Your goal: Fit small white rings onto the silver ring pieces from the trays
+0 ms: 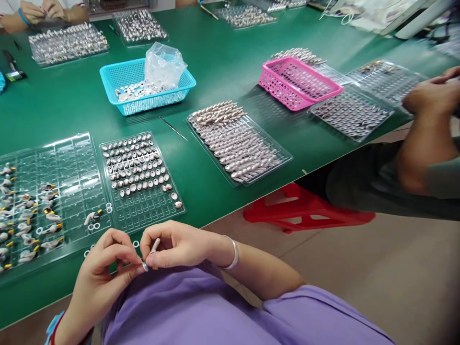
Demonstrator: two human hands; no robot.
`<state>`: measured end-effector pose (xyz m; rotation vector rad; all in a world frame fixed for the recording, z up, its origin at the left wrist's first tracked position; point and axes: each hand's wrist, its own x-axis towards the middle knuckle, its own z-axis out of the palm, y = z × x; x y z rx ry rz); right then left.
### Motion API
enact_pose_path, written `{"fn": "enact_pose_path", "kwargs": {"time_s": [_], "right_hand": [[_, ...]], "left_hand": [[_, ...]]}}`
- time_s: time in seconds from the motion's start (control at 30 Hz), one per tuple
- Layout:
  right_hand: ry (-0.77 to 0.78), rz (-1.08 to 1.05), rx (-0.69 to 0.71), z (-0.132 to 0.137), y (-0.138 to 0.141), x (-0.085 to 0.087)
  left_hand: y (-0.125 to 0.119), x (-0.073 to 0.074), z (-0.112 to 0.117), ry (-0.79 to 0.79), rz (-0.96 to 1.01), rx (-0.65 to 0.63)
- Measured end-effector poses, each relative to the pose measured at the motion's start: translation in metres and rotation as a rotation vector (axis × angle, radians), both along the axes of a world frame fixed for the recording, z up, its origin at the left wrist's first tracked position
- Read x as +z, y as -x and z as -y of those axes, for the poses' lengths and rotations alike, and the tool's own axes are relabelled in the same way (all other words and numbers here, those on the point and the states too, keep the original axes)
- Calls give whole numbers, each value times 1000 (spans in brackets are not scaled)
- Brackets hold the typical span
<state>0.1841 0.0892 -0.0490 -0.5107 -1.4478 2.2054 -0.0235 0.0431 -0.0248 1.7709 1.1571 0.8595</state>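
Note:
At the table's front edge my two hands meet close to my body. My left hand (pixel 109 266) is closed, its thumb and forefinger pinching a small whitish cap-like part (pixel 145 266). My right hand (pixel 179 245) is closed around a small part with a pale stem (pixel 155 245) and a bit of orange at its lower end. The two parts are side by side; whether they touch is hidden by the fingers. Just beyond lies a clear tray (pixel 143 216) with rows of small oval white caps. Several white rings (pixel 109 207) lie near my left hand.
Left stands a larger clear tray (pixel 72 167) with white-and-orange assembled parts. A tray of pale stems (pixel 237 139), tweezers (pixel 173 128), a blue basket (pixel 158 101) and a pink basket (pixel 287 98) lie farther back. A co-worker's arm (pixel 427 115) is at right, over a red stool (pixel 305 215).

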Motion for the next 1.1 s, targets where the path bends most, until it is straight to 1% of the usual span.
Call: {"fn": "enact_pose_path", "kwargs": {"time_s": [0.13, 0.2, 0.27, 0.4, 0.47, 0.5, 0.57, 0.67, 0.7, 0.73, 0.77, 0.83, 0.87, 0.9, 1.0, 1.1], "right_hand": [[-30, -8, 17, 2, -3, 1], [-71, -16, 22, 2, -5, 2], [-134, -26, 0, 2, -6, 3], [-285, -54, -133, 7, -5, 5], [-353, -51, -217, 11, -6, 4], [-369, -38, -263, 12, -8, 3], [-337, -5, -376, 12, -15, -1], [-207, 9, -602, 7, -34, -7], [-176, 4, -672, 4, -41, -10], [-154, 3, -727, 1, -48, -11], [-134, 12, -764, -2, -54, -13], [-108, 45, -799, -5, -63, -15], [-105, 66, -810, -7, -66, -15], [-110, 87, -823, -7, -68, -16], [-135, 134, -861, -7, -71, -19], [-139, 167, -880, -5, -73, -23]], "left_hand": [[-2, 6, 2, -104, -50, -10], [-3, 8, 5, -178, -91, -22], [-5, 8, 9, -283, -153, -10], [-7, -1, 21, -577, -260, 106], [-7, -6, 25, -656, -275, 141], [-7, -7, 25, -665, -277, 139], [-5, -8, 22, -621, -301, 82], [-6, -7, 7, -471, -464, -115], [-8, -7, 0, -449, -528, -161], [-12, -8, -7, -452, -581, -170], [-17, -10, -16, -475, -613, -145], [-33, -15, -33, -529, -624, -23], [-43, -17, -41, -533, -628, 19], [-53, -19, -49, -529, -640, 31], [-80, -23, -68, -489, -720, -15], [-98, -24, -79, -457, -773, -64]]}}
